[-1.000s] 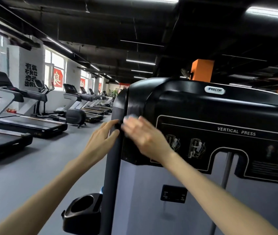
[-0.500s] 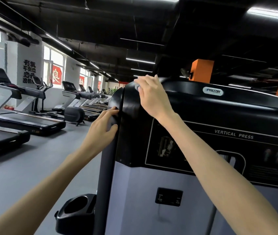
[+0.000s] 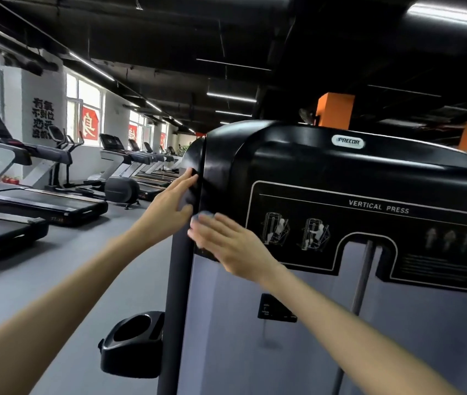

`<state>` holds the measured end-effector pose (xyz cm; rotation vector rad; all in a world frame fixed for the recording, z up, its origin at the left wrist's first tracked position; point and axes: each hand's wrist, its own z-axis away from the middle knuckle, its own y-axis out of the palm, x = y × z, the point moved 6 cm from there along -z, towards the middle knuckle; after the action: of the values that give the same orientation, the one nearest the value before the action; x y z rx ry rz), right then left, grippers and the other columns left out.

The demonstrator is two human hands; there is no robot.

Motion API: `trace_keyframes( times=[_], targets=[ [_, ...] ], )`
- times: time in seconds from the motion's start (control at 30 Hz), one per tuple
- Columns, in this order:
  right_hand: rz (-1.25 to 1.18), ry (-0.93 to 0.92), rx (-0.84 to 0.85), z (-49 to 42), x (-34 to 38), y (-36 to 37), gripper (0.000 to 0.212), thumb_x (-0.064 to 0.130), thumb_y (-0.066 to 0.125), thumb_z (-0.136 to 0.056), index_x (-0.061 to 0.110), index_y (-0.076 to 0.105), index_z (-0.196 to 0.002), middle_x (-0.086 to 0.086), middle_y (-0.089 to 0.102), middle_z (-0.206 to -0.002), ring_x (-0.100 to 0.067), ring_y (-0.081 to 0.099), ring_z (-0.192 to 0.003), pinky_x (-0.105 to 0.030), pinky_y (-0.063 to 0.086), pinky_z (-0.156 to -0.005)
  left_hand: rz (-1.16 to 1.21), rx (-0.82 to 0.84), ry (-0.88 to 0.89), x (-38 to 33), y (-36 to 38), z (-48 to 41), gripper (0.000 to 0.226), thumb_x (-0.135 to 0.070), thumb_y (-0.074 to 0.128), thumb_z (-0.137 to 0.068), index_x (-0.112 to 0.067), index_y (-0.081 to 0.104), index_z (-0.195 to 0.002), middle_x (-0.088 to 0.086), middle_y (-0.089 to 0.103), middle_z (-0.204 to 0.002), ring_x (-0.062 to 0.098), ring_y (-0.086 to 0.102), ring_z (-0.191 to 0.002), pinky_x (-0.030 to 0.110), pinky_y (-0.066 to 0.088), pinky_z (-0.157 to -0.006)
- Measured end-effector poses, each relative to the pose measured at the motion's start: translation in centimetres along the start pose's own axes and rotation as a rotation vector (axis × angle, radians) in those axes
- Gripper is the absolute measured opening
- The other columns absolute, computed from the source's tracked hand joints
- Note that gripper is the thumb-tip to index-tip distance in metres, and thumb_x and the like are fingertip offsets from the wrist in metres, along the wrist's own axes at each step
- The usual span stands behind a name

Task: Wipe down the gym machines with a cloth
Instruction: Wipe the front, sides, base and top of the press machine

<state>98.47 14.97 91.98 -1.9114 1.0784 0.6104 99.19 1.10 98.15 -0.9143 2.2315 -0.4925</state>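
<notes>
Two bare hands are working at the left edge of a black weight machine point(image 3: 340, 172) labelled Vertical Press, which is filling the view from the centre out to three o'clock. The left hand point(image 3: 169, 206) is lying flat against the rounded side of the black housing, its fingers point(image 3: 186, 181) straight and released, grasping nothing. Judging from that flat contact, it is probably steadying the person's reach. The right hand point(image 3: 232, 246), just beside it toward five o'clock, is blurring with motion and pressing a pale blue cloth point(image 3: 204, 216) against the front of the housing.

Only a small fold of the cloth is showing, peeking out past the fingertips toward eleven o'clock, while the rest is hiding under the hand. The right fingers point(image 3: 206, 232) are looking stretched flat over the cloth rather than clenching it, which is suiting a broad rubbing stroke, though the blur is leaving this uncertain.

An instruction panel point(image 3: 374, 223) with small exercise diagrams is sitting at three o'clock of the right hand, and a black cup holder point(image 3: 135, 343) is hanging off the frame at seven o'clock. Several treadmills point(image 3: 41, 201) are lining the windows, well apart at nine o'clock. The step in hand is seeming to be the wiping of this corner; which areas are already clean is not showing
</notes>
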Motion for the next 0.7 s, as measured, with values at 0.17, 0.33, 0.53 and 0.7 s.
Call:
trace_keyframes(
  times=[0.17,0.33,0.53,0.7],
  targets=[
    [0.036,0.403,-0.266,-6.1,-7.5,-4.3,0.041,0.006,0.049,-0.095,0.003,0.054,-0.136,-0.014,0.055,-0.137,-0.029,0.045,-0.134,-0.040,0.024,-0.118,-0.010,-0.108,-0.031,-0.7,0.2,-0.4,0.059,0.002,0.050,-0.089,-0.012,0.043,-0.146,0.001,0.028,-0.159,0.018,0.027,-0.146,0.012,0.013,-0.106],
    [-0.002,0.675,-0.348,-7.0,-11.3,-5.9,0.034,0.010,0.049,-0.096,-0.001,0.056,-0.127,-0.014,0.061,-0.121,-0.029,0.054,-0.120,-0.041,0.028,-0.116,-0.013,-0.154,-0.004,-2.0,0.2,-0.4,0.058,0.002,0.051,-0.089,-0.012,0.043,-0.145,0.000,0.033,-0.157,0.019,0.031,-0.144,0.019,0.019,-0.110],
    [0.047,0.927,-0.380,1.1,-16.2,-8.4,0.028,0.010,0.046,-0.096,0.000,0.057,-0.120,-0.011,0.065,-0.108,-0.025,0.061,-0.105,-0.043,0.032,-0.115,0.005,-0.220,-0.021,-2.8,1.1,-0.7,0.061,0.004,0.051,-0.089,-0.014,0.045,-0.146,-0.004,0.038,-0.154,0.015,0.037,-0.140,-0.003,0.011,-0.097],
    [-0.114,0.887,-0.407,-1.6,-14.0,-7.3,0.034,-0.001,0.053,-0.092,-0.002,0.056,-0.126,-0.016,0.059,-0.125,-0.030,0.051,-0.125,-0.044,0.019,-0.120,-0.007,-0.313,-0.094,-3.6,1.5,-1.0,0.053,0.002,0.054,-0.088,-0.008,0.051,-0.139,0.000,0.045,-0.149,0.020,0.042,-0.135,0.006,0.019,-0.094]
  ],
)
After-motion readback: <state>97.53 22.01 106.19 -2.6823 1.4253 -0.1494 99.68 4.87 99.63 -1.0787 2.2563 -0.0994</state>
